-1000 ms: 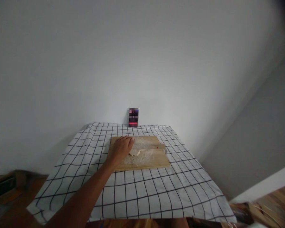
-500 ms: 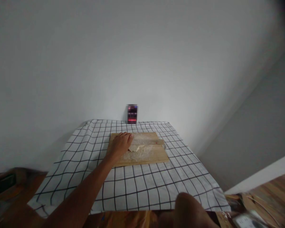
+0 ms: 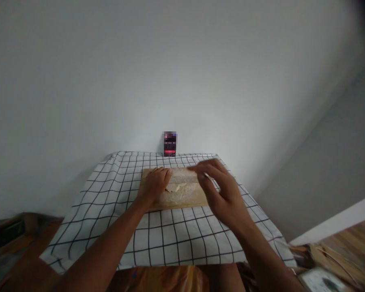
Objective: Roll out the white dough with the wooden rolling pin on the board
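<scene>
Pale dough [image 3: 177, 187] lies on a floury board [image 3: 187, 200], its left end hidden by the left hand [image 3: 156, 181].
The ragged, thin strip runs left to right, beside what looks like a wooden bar [image 3: 184, 179] that passes out of sight behind the right hand [image 3: 223, 192], half open and empty over the board; the left lies palm down, fingers slightly bent, its grip impossible to tell. Checked cloth [image 3: 176, 239] spreads underneath.

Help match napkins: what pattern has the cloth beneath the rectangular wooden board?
White tablecloth, thin black grid lines; head view.
</scene>
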A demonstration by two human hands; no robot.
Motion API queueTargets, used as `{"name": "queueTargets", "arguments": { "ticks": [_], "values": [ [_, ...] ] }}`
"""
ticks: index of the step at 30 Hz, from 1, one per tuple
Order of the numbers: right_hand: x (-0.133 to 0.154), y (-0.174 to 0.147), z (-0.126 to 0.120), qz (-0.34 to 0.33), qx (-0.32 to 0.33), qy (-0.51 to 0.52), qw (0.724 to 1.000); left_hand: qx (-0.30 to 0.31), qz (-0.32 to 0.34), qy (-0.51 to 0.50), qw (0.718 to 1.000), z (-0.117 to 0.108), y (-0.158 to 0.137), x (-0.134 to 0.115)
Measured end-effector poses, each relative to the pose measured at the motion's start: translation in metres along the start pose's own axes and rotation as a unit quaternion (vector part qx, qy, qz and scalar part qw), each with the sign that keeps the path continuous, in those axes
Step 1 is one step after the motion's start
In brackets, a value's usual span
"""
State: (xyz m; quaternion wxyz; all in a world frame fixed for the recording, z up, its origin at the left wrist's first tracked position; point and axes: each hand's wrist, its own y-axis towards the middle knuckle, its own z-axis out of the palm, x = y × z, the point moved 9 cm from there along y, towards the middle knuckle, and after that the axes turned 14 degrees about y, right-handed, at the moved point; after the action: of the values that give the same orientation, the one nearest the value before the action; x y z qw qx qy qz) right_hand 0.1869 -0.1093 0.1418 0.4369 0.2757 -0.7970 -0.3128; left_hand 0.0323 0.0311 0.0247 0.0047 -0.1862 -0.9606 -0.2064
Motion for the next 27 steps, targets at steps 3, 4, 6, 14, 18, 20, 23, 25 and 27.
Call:
{"name": "queueTargets", "arguments": {
  "ticks": [3,4,6,14,18,20,23,25,27],
  "values": [
    [-0.069,0.016,0.031,0.114,0.083,-0.191,0.972,0.015,-0.007,-0.006,1.0,-0.001,0.0,0.0],
    [-0.094,0.016,0.044,0.151,0.132,-0.251,0.947,0.02,0.003,-0.002,1.0,0.0,0.001,-0.001],
    [-0.131,0.014,0.066,0.176,0.21,-0.302,0.913,0.031,0.024,0.013,0.999,0.001,0.002,-0.003],
    [-0.192,0.032,0.085,0.212,0.299,-0.273,0.89,0.096,-0.01,0.015,0.995,0.023,0.02,0.021],
    [-0.21,0.031,0.091,0.22,0.321,-0.244,0.888,0.086,-0.024,0.017,0.996,0.025,0.028,0.025],
    [-0.21,0.026,0.089,0.21,0.301,-0.243,0.898,0.057,-0.023,0.027,0.998,0.02,0.027,0.022],
    [-0.201,0.013,0.083,0.188,0.259,-0.243,0.916,0.018,-0.013,0.03,0.999,0.013,0.016,0.014],
    [-0.191,0.004,0.079,0.171,0.24,-0.238,0.925,-0.004,-0.007,0.028,1.0,0.008,0.005,0.007],
    [-0.183,-0.003,0.077,0.157,0.23,-0.23,0.932,-0.023,-0.006,0.028,0.999,0.002,-0.006,0.001]
  ]
}}
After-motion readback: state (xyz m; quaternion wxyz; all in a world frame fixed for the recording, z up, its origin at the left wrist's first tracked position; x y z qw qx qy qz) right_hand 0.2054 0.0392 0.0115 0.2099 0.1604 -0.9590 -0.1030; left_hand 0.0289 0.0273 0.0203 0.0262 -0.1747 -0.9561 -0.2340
